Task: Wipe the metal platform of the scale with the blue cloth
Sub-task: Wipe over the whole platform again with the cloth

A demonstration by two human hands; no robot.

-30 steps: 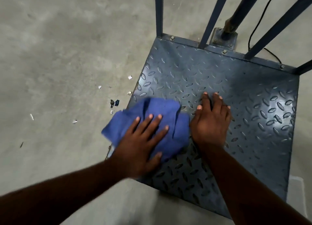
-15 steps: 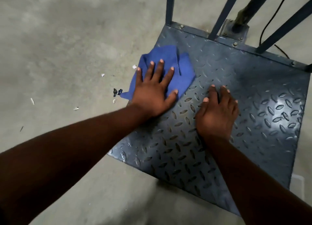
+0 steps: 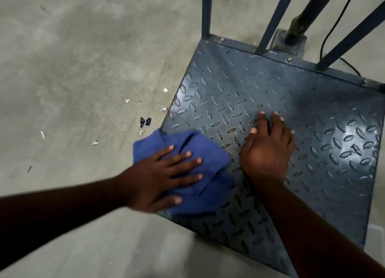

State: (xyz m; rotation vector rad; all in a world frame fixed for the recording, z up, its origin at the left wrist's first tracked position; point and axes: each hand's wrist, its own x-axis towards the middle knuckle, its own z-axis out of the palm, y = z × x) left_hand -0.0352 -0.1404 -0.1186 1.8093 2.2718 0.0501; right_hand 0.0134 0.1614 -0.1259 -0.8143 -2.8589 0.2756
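The scale's metal platform [image 3: 270, 90] is a blue-grey square of tread plate lying on the floor. A crumpled blue cloth [image 3: 200, 148] lies on its near left edge, partly hanging over the side. My left hand [image 3: 160, 177] presses flat on the cloth with fingers spread. My right hand [image 3: 266, 150] rests palm down on the bare plate just right of the cloth, holding nothing.
Blue upright bars [image 3: 207, 11] and a dark post [image 3: 300, 25] rise from the platform's far edge, with a black cable [image 3: 325, 40] behind. Small white and dark scraps [image 3: 145, 121] litter the concrete floor [image 3: 73, 59] left of the platform.
My left hand has dragged the cloth from the platform's far left part back toward me to the near left edge. My right hand has stayed planted on the plate.
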